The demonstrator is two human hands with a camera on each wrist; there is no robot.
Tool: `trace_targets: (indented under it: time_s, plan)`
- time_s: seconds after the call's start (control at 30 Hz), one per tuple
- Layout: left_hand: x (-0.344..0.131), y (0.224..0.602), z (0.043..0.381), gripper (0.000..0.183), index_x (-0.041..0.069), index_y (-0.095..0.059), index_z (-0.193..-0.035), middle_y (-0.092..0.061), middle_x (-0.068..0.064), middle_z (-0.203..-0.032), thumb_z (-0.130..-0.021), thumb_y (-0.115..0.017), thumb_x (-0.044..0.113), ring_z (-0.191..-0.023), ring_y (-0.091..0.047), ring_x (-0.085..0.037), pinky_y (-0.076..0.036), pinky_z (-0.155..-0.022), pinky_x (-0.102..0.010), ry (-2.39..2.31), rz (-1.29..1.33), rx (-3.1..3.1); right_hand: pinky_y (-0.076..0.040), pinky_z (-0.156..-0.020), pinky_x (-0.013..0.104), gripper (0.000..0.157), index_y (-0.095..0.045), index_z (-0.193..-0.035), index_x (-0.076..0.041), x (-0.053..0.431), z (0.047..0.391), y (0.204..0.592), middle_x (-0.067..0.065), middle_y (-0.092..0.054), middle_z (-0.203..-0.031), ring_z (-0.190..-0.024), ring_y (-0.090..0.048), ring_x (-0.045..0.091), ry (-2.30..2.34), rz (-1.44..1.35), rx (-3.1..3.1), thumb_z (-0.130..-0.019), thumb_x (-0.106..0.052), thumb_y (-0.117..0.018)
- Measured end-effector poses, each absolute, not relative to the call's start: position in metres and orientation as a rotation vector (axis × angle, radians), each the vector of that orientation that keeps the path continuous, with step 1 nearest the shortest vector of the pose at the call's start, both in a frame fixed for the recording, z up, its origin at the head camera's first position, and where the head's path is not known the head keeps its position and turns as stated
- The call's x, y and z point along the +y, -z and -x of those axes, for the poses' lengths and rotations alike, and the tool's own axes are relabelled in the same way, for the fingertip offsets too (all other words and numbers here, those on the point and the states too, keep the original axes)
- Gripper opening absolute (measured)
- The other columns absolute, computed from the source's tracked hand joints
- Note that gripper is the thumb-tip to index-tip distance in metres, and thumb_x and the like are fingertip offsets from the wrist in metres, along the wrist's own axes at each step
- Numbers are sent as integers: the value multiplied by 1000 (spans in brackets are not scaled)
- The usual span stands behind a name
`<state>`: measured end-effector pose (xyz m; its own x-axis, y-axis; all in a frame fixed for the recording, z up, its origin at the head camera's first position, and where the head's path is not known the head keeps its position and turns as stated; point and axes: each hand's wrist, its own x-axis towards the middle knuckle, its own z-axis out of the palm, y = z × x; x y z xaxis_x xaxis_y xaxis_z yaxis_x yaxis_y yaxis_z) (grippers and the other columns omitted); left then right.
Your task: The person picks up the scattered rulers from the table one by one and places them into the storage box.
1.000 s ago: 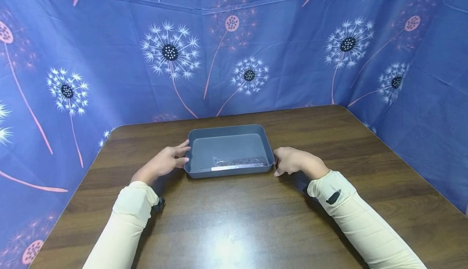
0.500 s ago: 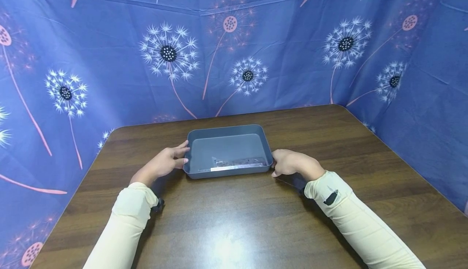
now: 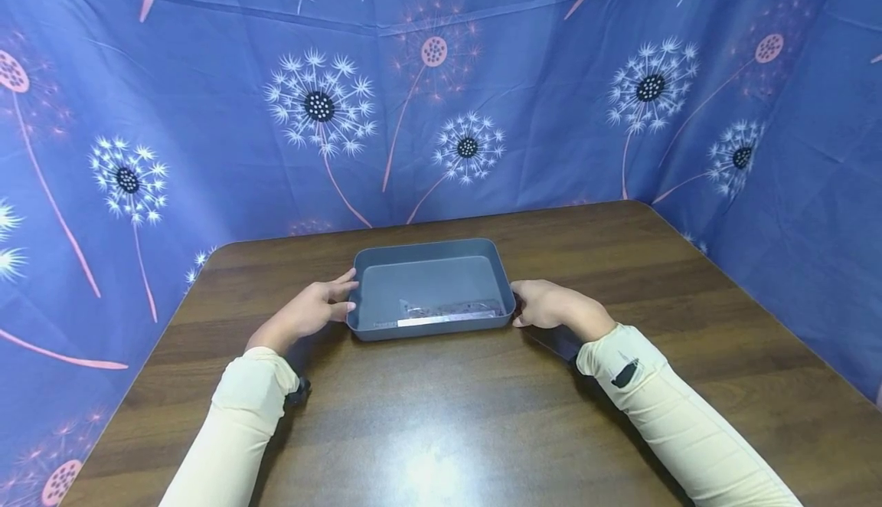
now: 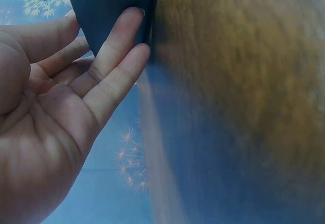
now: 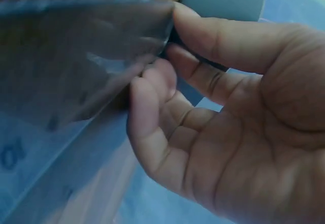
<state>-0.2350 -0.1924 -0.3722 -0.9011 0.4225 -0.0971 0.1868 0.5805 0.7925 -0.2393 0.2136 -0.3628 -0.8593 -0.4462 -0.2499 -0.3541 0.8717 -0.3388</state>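
Note:
A shallow grey rectangular tray (image 3: 427,277) sits on the table between both hands. My left hand (image 3: 306,312) is at its left end; in the left wrist view, two extended fingers (image 4: 114,64) lie along the outer wall, while the thumb and other fingertips reach the rim. My right hand (image 3: 547,308) is beside the tray's right end. With curled fingers and thumb it pinches the corner of a clear plastic bag (image 5: 76,56) that bears dark print. Inside the tray, along its near side, lies another clear plastic packet (image 3: 451,311) with a whitish strip.
The brown wood-grain table (image 3: 344,415) carries the tray toward its far edge. Behind and at the sides hangs a blue cloth (image 3: 537,70) with dandelion prints. Pale sleeves cover both forearms, and a bright light reflection shows on the near tabletop.
The right hand has shifted slightly left, closer to the tray's right end. The left hand and the tray hold their places; the head view tilts a little.

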Motion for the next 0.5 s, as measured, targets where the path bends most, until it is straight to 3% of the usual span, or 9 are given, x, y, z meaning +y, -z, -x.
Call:
trace_targets:
  time_s: [0.17, 0.27, 0.4, 0.5]
  plan:
    - [-194, 374, 235, 53, -8, -38, -148, -18, -17, -163, -100, -55, 5, -122, -59, -36, -41, -107, -53, -1210, -519, 2549, -48, -79, 38, 13, -62, -99, -8, 218, 242, 366, 0, -61, -86, -84, -55, 18, 404, 632, 2738, -91, -12, -71]
    - [-194, 375, 235, 53, -8, -39, -148, -19, -17, -163, -100, -56, 7, -125, -57, -36, -40, -108, -53, -1192, -533, 2562, -47, -75, 35, 11, -63, -96, -8, 220, 242, 366, -1, -61, -84, -81, -54, 16, 448, 652, 2729, -91, -11, -72]
    - [-194, 376, 236, 53, -7, -40, -148, -20, -17, -163, -100, -57, 7, -121, -59, -35, -41, -107, -53, -1188, -536, 2569, -46, -71, 32, 19, -62, -96, -7, 223, 242, 365, 0, -60, -84, -78, -53, 15, 521, 650, 2694, -85, -11, -77]
    - [-194, 376, 236, 53, -7, -39, -148, -19, -17, -163, -100, -56, 7, -116, -63, -34, -43, -106, -52, -1196, -532, 2562, -46, -71, 31, 35, -61, -100, -3, 226, 240, 360, 4, -61, -88, -79, -53, 17, 528, 635, 2668, -77, -15, -84]
